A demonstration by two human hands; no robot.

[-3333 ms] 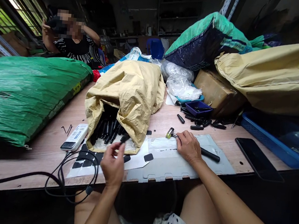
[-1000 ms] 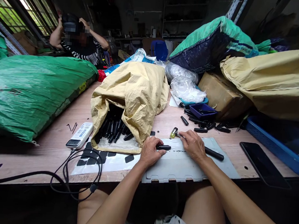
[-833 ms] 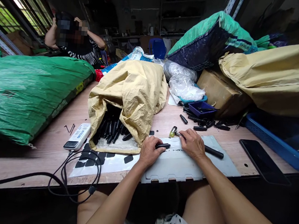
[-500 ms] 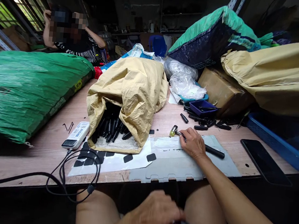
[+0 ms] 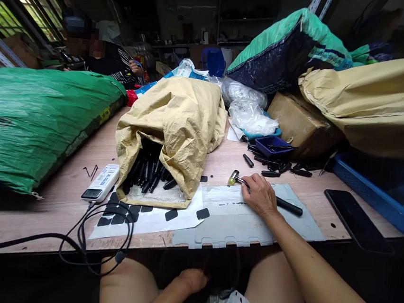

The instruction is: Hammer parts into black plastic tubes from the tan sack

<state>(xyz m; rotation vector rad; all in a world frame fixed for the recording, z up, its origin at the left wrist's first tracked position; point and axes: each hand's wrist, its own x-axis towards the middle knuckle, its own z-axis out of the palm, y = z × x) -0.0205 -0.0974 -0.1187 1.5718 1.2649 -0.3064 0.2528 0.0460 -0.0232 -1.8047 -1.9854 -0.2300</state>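
Observation:
My right hand (image 5: 261, 194) rests on the grey mat (image 5: 238, 221), fingers curled round the small hammer (image 5: 284, 205) with a black handle and a yellow-tipped head. My left hand (image 5: 192, 280) is down below the table edge, between my knees; its fingers point away and are hidden, so what it holds does not show. The tan woven sack (image 5: 176, 125) lies open in front of me with several black handles (image 5: 149, 175) inside. A white sheet with black stickers (image 5: 145, 217) lies under the sack's mouth.
A green sack (image 5: 37, 116) fills the left side. A white power bank (image 5: 101, 183) with a black cable (image 5: 82, 240) sits near the table's front edge. A blue tray (image 5: 274, 146), loose black parts, a phone (image 5: 358, 220), a cardboard box (image 5: 301, 123), more sacks are at the right. A person sits at the far left.
My left hand set a black handle on the mat, then drew it back off the table and down between my knees. The right hand stayed on the hammer.

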